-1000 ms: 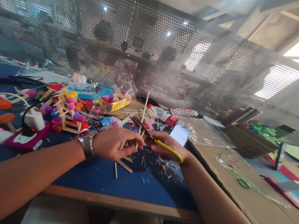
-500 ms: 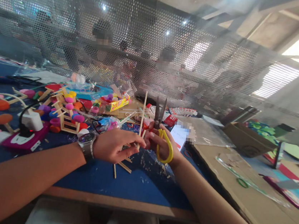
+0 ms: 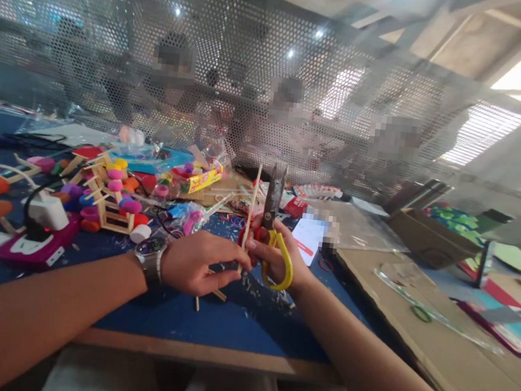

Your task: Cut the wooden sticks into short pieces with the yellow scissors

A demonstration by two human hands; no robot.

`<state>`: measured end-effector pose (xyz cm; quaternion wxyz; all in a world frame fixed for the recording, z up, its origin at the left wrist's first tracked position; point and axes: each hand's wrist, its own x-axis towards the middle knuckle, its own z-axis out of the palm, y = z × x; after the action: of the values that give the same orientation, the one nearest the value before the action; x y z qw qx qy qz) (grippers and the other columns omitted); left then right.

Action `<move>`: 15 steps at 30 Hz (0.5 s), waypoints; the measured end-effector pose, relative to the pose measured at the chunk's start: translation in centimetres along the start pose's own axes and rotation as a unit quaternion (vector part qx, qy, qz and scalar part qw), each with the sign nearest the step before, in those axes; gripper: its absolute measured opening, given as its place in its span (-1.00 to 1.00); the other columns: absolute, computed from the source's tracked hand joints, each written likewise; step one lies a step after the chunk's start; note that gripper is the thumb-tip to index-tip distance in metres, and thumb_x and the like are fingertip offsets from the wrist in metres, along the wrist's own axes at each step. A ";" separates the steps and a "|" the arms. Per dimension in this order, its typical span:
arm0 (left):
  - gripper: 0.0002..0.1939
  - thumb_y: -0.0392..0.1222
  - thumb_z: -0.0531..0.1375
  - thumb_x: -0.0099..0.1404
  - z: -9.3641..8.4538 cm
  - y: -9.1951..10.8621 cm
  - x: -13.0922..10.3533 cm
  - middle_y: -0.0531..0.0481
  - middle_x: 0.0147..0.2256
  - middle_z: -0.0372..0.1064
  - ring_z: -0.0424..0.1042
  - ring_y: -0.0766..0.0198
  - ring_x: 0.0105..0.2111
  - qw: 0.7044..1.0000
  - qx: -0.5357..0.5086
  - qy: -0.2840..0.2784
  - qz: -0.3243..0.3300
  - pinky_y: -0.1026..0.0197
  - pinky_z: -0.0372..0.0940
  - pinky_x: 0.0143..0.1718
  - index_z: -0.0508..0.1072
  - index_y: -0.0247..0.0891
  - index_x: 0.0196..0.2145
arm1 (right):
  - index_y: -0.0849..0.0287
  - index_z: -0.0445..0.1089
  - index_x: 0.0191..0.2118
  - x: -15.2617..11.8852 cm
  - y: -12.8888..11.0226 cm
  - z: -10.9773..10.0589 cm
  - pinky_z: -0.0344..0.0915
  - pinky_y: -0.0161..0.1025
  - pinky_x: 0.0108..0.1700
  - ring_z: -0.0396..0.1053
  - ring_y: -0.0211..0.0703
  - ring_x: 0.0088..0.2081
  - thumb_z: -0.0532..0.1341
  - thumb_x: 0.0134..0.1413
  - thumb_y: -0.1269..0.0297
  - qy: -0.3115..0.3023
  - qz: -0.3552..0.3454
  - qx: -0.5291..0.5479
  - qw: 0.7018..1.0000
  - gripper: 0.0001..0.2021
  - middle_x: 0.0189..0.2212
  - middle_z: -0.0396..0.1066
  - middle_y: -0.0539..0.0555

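Observation:
My left hand [image 3: 208,262], with a watch [image 3: 151,255] on its wrist, pinches the lower part of a thin wooden stick [image 3: 252,204] that stands nearly upright. Right beside it, my right hand [image 3: 276,257] holds yellow-handled scissors [image 3: 284,267]. Their dark blades point up to the right of the stick and are slightly apart. The fingers of both hands are close together near the stick. Short sticks [image 3: 218,293] and small pale scraps [image 3: 247,312] lie on the blue table [image 3: 157,315] below.
Wooden stick pieces with colourful clay [image 3: 117,214] stand at the left, near a purple power strip [image 3: 43,246]. A lit phone [image 3: 308,235] lies behind my right hand. Flat cardboard [image 3: 415,326] and an open cardboard box [image 3: 429,240] are at the right. A perforated screen [image 3: 239,49] rises behind.
The scissors have turned a little and their blades are closer together. My right hand has shifted slightly left, and the stick's top leans more to the right.

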<state>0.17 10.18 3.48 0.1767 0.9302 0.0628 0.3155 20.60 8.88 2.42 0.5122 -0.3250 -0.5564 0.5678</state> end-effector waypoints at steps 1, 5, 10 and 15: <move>-0.82 -0.29 0.12 0.36 0.1 0.0 0.0 -0.10 -0.17 0.59 0.57 0.23 -0.20 1.000 -0.004 -0.004 0.001 0.23 0.43 -0.14 0.44 -0.24 -0.10 | 0.09 0.26 -0.30 0.0 0.0 0.0 0.27 -0.37 -0.63 0.28 -0.36 -0.65 0.56 -0.28 0.19 -0.003 0.006 0.000 1.000 -0.51 -0.54 0.36 -0.15; -0.84 -0.28 0.15 0.32 0.2 -0.1 -0.1 -0.07 -0.23 0.59 0.56 0.25 -0.26 1.000 -0.006 -0.014 -0.003 0.26 0.41 -0.21 0.45 -0.23 -0.15 | 0.09 0.25 -0.31 0.0 0.1 -0.1 0.28 -0.38 -0.65 0.30 -0.36 -0.67 0.58 -0.34 0.21 -0.016 0.020 0.005 1.000 -0.47 -0.55 0.36 -0.17; -0.86 -0.28 0.16 0.29 0.3 -0.3 0.0 -0.04 -0.30 0.58 0.54 0.27 -0.35 1.000 0.006 -0.019 -0.006 0.29 0.37 -0.30 0.47 -0.22 -0.19 | 0.09 0.28 -0.29 -0.1 -0.1 0.2 0.30 -0.36 -0.64 0.37 -0.30 -0.62 0.58 -0.34 0.19 -0.007 0.024 -0.009 1.000 -0.48 -0.53 0.38 -0.14; -0.84 -0.29 0.17 0.26 0.1 -0.6 0.0 -0.09 -0.31 0.57 0.54 0.24 -0.36 0.999 0.007 -0.041 -0.011 0.28 0.37 -0.32 0.51 -0.28 -0.21 | 0.09 0.29 -0.30 -0.1 -0.5 0.3 0.27 -0.34 -0.61 0.36 -0.28 -0.60 0.57 -0.33 0.20 -0.007 0.011 -0.049 0.999 -0.50 -0.55 0.39 -0.13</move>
<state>0.22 10.73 3.11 0.1765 0.9428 0.0682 0.2743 20.44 8.62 2.92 0.4853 -0.3519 -0.5833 0.5481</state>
